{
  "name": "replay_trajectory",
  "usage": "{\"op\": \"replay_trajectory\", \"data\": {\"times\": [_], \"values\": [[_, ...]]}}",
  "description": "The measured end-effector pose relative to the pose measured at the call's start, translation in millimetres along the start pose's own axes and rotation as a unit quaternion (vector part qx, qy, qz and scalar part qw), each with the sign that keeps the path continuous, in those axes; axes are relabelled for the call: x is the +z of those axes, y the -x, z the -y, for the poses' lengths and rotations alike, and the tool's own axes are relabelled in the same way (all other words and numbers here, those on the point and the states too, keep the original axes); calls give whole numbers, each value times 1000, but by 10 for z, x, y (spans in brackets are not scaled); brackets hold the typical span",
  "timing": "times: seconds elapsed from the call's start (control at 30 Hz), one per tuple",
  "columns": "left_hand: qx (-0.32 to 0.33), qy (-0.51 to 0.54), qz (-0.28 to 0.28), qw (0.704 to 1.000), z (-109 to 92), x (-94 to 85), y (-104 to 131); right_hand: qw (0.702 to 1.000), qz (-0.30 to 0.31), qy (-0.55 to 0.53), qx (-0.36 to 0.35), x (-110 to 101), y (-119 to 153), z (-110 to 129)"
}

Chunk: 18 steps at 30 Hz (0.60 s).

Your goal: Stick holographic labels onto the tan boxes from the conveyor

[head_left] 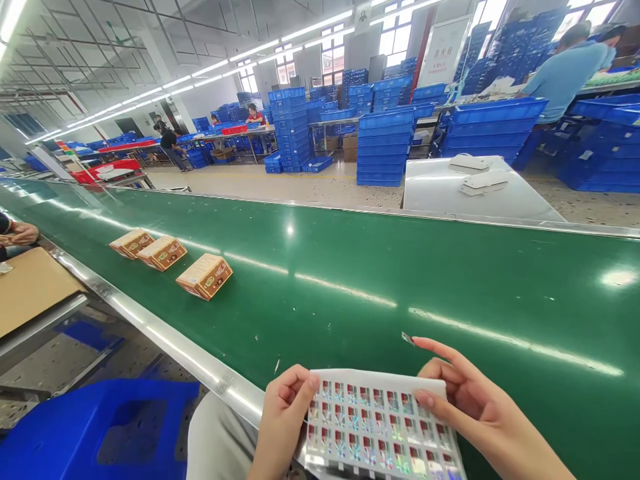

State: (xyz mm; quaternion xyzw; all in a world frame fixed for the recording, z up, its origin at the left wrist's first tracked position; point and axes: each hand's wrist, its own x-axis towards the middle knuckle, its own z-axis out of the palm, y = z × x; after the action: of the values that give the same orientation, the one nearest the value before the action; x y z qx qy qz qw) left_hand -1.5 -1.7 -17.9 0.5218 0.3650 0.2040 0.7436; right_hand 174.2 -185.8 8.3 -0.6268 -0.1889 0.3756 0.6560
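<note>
Head camera looks down first on a sheet of small holographic stickers [380, 427], held over the near edge of the green conveyor belt [400, 280]. The left hand [283, 420] pinches the sheet's left edge, fingers curled onto its face, closed on it. The right hand [475, 407] supports the sheet's right side with the thumb on its face and the other fingers spread loosely; the index finger is stretched out, and a tiny sticker [408, 339] sits just off its tip, though I cannot tell whether it touches the finger or lies on the belt.

Down to the left stands a blue plastic stool [100, 427], beside the belt's metal rail.

Farther along the belt, to the left, three small orange-brown boxes [205, 275] lie in a loose row, the nearest one apart from the other two, which sit just beside each other. At the far left edge another person's hands [17, 235] rest by a cardboard sheet [30, 287].

Beyond the belt a grey table [475, 193] carries white trays, and behind it rise stacks of blue crates [383, 147]. A person in a light blue shirt [565, 73] works at the far right.
</note>
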Motion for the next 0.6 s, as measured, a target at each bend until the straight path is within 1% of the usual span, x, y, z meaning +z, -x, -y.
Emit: {"op": "replay_trajectory", "data": {"times": [0.13, 0.27, 0.33, 0.4, 0.5, 0.57, 0.6], "values": [[10, 11, -9, 1000, -26, 45, 21, 1000, 6, -10, 9, -24, -13, -56], [24, 34, -25, 999, 9, 49, 36, 1000, 12, -7, 16, -16, -8, -102], [34, 39, -24, 998, 18, 53, 41, 1000, 5, -3, 18, 3, 7, -95], [41, 60, -3, 997, 13, 62, 42, 1000, -8, 1, 16, 18, 18, -71], [50, 87, 45, 994, 0, 69, 33, 1000, -26, 15, 8, 6, 10, -42], [42, 62, 72, 995, 7, 59, 22, 999, -27, 22, 7, -30, -13, -45], [38, 45, 76, 995, 17, 50, 16, 999, -22, 25, 8, -53, -28, -53]]}}
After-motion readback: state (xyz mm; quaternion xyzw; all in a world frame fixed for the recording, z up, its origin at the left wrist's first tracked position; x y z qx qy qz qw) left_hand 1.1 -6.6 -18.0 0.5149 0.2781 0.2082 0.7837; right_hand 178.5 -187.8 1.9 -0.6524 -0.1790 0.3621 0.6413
